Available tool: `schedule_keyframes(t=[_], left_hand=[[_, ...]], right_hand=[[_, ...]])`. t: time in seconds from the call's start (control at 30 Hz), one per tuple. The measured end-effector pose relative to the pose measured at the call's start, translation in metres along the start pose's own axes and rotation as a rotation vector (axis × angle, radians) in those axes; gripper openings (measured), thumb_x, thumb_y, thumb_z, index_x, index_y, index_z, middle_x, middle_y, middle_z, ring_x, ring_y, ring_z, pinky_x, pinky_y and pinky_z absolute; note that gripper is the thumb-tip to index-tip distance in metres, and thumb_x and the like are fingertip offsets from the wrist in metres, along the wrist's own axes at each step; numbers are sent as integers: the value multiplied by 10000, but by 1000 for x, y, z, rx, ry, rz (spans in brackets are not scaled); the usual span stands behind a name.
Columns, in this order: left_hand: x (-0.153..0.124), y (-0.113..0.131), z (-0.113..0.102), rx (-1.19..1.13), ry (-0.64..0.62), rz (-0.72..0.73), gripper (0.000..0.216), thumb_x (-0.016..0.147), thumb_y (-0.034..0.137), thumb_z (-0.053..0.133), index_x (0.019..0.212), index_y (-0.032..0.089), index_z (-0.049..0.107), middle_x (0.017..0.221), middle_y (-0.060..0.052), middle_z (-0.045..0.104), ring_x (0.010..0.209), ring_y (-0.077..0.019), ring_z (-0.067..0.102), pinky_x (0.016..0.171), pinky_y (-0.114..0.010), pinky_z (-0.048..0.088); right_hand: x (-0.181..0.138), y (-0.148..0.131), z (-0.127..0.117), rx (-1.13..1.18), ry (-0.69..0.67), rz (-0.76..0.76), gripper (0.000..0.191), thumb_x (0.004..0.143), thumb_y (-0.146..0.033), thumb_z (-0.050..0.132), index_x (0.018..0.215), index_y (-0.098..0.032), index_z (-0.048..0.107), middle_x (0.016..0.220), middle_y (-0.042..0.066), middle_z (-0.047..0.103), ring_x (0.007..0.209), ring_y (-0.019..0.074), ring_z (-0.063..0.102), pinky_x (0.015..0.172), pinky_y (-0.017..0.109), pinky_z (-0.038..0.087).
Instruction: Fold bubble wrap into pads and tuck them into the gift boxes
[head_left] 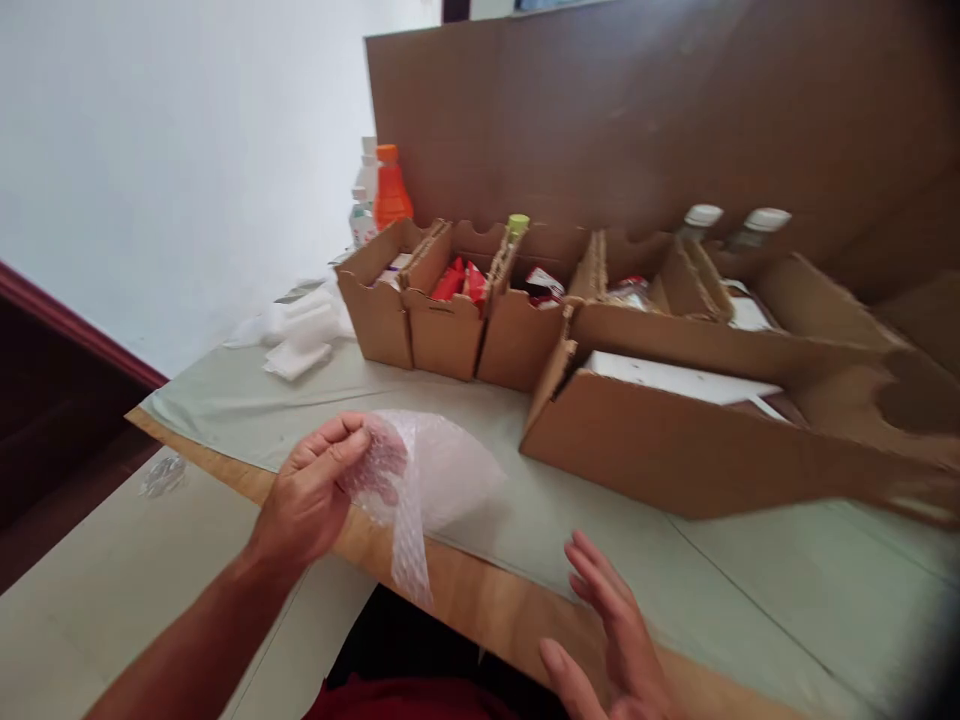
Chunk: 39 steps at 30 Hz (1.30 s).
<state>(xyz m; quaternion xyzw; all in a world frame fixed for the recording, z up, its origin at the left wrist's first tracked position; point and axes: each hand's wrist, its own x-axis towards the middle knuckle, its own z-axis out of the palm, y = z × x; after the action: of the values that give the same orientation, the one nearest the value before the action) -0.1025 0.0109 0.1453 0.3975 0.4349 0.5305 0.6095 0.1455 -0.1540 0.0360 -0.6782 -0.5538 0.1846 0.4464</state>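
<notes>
My left hand (311, 495) pinches a sheet of clear bubble wrap (427, 480) between thumb and fingers, holding it over the near edge of the table (675, 590). Part of the wrap hangs down past the edge. My right hand (611, 640) hovers low at the front with its fingers stretched and apart, holding nothing. It is a little to the right of the wrap and not touching it.
A large open cardboard box (675, 450) with a white flat item inside lies right of centre. Behind stand several small cardboard bins (442, 320) with red packets. An orange bottle (391, 190), white-capped bottles (757, 225) and folded white foam (300, 335) sit further back.
</notes>
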Motion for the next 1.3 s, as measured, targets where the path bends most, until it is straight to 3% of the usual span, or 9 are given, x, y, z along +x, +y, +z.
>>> schedule_keyframes(t=[0.17,0.33,0.5,0.67,0.77,0.87,1.07,1.17,1.3], left_hand=[[-31,-59,39,-174,-141,-344,221,741,344,781,876,184,710,924,-67,774,987,-311,751,814,-405,627],[-43,-89,36,-168,-108,-420,266,685,298,839,892,175,727,891,-39,766,968,-254,739,830,-327,595],[-66,-100,29,-173,-121,-454,352,642,351,874,924,191,738,895,-49,773,918,-250,737,778,-322,599],[-87,-101,27,-154,-99,-481,673,687,253,819,1332,258,626,1041,-12,754,796,-140,698,689,-235,560],[-95,-97,23,-63,-174,-446,949,658,130,730,1540,304,425,1029,19,740,658,-79,621,590,-186,489],[-98,-97,15,115,-264,-371,893,722,170,644,1569,290,389,1146,-29,737,772,-123,676,645,-219,514],[-86,-93,-1,725,-460,99,577,775,192,602,1341,289,651,1598,-76,470,1493,-301,418,1199,-472,369],[-76,-84,6,800,-580,131,263,814,253,617,1050,244,733,1476,-102,593,1388,-302,541,1143,-471,433],[-57,-84,25,669,-505,-63,165,844,348,620,749,214,609,848,-51,753,805,-198,709,736,-312,552]], right_hand=[[12,-10,-18,452,-93,202,901,813,-714,702,1536,-256,423,1472,162,576,1299,352,600,972,463,565],[4,-14,-35,807,108,607,637,755,-538,835,1253,-229,584,795,-8,634,626,148,569,556,265,483],[-4,-9,-41,999,218,725,586,641,-465,883,1116,-235,629,919,27,697,757,187,655,671,318,570],[-44,-4,-39,771,53,402,597,897,-380,704,1456,-304,511,1580,119,491,1342,265,585,1066,453,530],[-66,4,-40,582,-38,176,532,1018,-334,553,1539,-372,457,1665,84,381,1418,244,530,1142,465,476],[-70,12,-41,411,-77,83,336,1009,-311,565,1307,-363,713,1593,65,493,1389,250,562,1137,435,488],[-47,2,-39,379,28,77,211,951,-376,652,1057,-295,816,1193,88,760,1139,248,714,961,370,597],[-38,-7,-38,375,73,168,283,951,-460,645,963,-223,799,903,67,781,843,221,739,770,327,615],[-28,-3,-43,290,261,305,368,965,-503,621,773,-195,680,661,-10,617,626,135,571,593,236,489]])
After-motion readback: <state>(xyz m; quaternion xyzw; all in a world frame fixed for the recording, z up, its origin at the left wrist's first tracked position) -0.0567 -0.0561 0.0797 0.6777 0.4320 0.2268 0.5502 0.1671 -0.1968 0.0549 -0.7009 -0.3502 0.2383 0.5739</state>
